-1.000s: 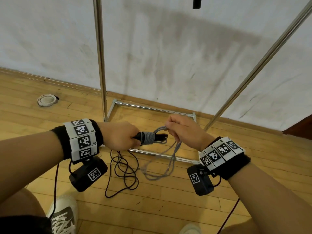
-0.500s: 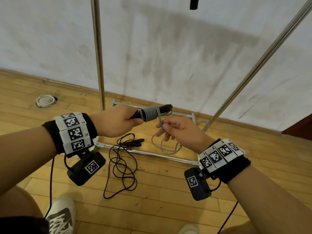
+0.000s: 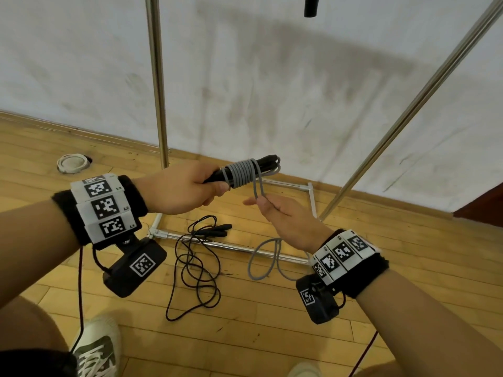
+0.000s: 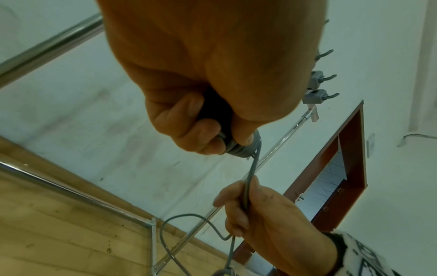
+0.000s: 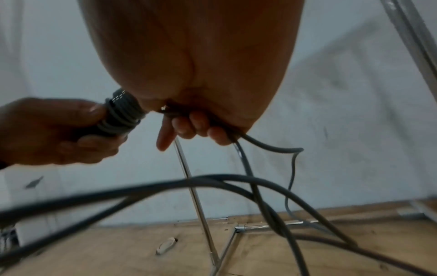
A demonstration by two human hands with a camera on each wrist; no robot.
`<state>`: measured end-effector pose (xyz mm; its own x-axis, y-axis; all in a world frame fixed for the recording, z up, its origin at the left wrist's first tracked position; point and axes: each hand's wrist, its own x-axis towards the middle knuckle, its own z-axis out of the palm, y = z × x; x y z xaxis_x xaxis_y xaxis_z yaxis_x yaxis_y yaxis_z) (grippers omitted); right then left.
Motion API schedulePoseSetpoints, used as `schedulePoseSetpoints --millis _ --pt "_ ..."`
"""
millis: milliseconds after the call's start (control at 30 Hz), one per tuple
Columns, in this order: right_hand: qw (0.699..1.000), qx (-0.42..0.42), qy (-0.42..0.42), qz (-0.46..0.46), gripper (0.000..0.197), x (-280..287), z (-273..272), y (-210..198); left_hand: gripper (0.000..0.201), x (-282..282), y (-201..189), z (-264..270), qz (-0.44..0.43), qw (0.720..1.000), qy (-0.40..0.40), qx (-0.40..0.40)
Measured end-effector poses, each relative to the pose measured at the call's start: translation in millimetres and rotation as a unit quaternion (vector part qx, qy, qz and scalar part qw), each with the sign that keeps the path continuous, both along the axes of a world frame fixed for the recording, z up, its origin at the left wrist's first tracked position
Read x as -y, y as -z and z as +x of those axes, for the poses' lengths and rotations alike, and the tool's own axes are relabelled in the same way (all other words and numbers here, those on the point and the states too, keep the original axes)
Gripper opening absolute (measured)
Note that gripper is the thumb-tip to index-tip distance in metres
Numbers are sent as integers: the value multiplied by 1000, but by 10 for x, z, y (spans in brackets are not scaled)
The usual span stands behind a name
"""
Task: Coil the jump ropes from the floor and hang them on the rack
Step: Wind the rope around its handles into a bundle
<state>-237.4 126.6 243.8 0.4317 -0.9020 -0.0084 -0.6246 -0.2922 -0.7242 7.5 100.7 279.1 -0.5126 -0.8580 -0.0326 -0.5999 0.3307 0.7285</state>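
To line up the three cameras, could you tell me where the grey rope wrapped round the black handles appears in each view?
Head: grey rope coil, upper centre, beside the left hand.
Left wrist: coil at centre, under the thumb.
Right wrist: coil, left of centre.
Shared landmark: the rack base bar on the floor.

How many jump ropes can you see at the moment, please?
2. The grey rope is in the hands, partly wound round its handles; the black rope lies loose on the floor by the rack base. A black end hanging above may be another.
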Motion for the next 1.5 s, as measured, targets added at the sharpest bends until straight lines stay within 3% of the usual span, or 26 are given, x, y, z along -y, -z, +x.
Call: schedulePoseSetpoints --millis 367,600,933,1200,1300,1367,1433,1500 --pt "993 75 41 -82 9 33 58 52 19 13 -37 22 47 997 -6 -62" --pt "988 26 60 -137 27 84 -48 91 18 -21 -14 26 63 997 27 -36" --pt "988 -10 -45 -147 33 112 -30 132 17 -60 -26 15 91 993 58 -36" --pt "999 -16 12 -48 38 150 -187 121 19 -162 -78 -42 126 981 146 12" --pt "983 -163 -41 -79 21 238 -289 141 20 -192 -67 -73 155 971 176 39" --pt "972 -207 -43 -97 25 286 -350 139 20 -218 -29 -115 164 965 187 79" --pt "978 -173 -22 -111 41 306 -371 128 19 -224 17 -156 166 962 186 113" --pt "985 -131 4 -116 38 305 -363 111 19 -205 56 -182 153 960 183 145"
